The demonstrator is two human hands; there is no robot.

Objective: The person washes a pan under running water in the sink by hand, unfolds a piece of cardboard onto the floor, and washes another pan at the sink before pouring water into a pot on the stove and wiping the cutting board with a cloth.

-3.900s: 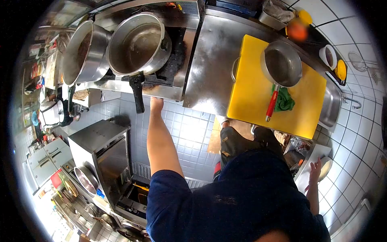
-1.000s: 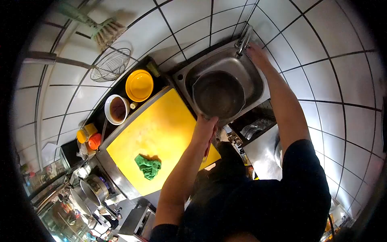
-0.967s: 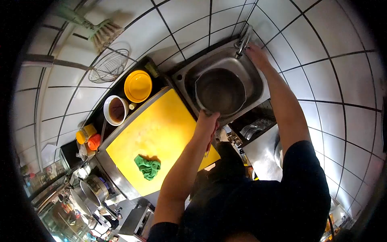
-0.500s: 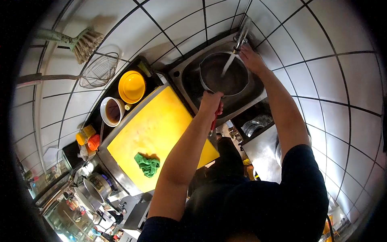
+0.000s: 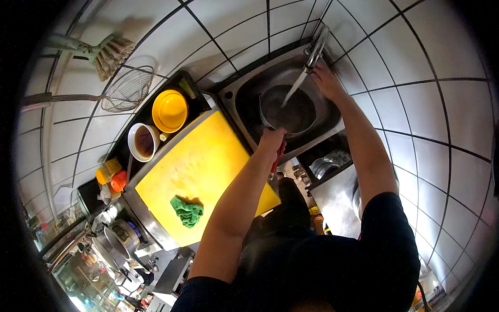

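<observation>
My left hand (image 5: 274, 140) is wrapped around the red handle (image 5: 277, 157) of a dark, deep frying pan (image 5: 299, 117). The pan sits inside or just above the metal sink (image 5: 248, 128); whether it touches the bottom I cannot tell. Water streams from the chrome faucet (image 5: 314, 54) into the pan. Just right of the faucet spout, beside the pan's far rim, is my right hand (image 5: 326, 83), its fingers extended and holding nothing visible.
Left of the sink lies a yellow cutting board (image 5: 195, 171) with a crumpled green cloth (image 5: 187, 211) on it. Behind the board stand a yellow bowl (image 5: 170, 111) and a white container of brown liquid (image 5: 144, 142). A brush (image 5: 109, 54) and a wire skimmer (image 5: 127, 91) hang on the tiled wall.
The pan and my left hand have dropped slightly lower and nearer to me. My right hand has come a little away from the faucet. Water keeps running.
</observation>
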